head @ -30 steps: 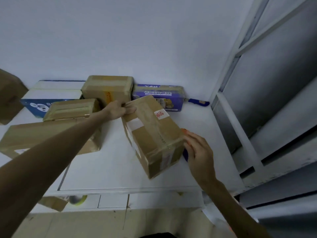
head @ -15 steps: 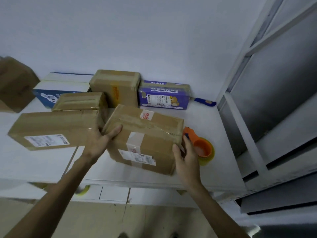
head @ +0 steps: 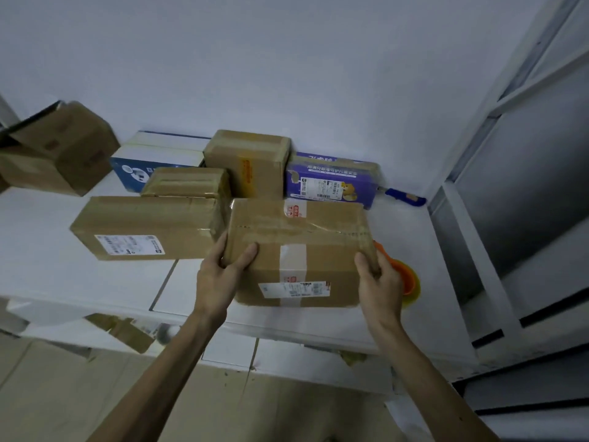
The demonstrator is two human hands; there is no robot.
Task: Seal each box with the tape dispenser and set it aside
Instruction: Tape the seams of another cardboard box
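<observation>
Head view: the left hand and right hand are gripping the 2 ends of a taped cardboard box, fingers curled round its corners, as it is resting near the counter's front edge. Closed flaps are hiding its contents. The orange tape dispenser is lying just beside its right end.

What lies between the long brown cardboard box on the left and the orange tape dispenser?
In the head view, a taped brown cardboard box lies there, gripped at its ends by the left hand and the right hand.
</observation>
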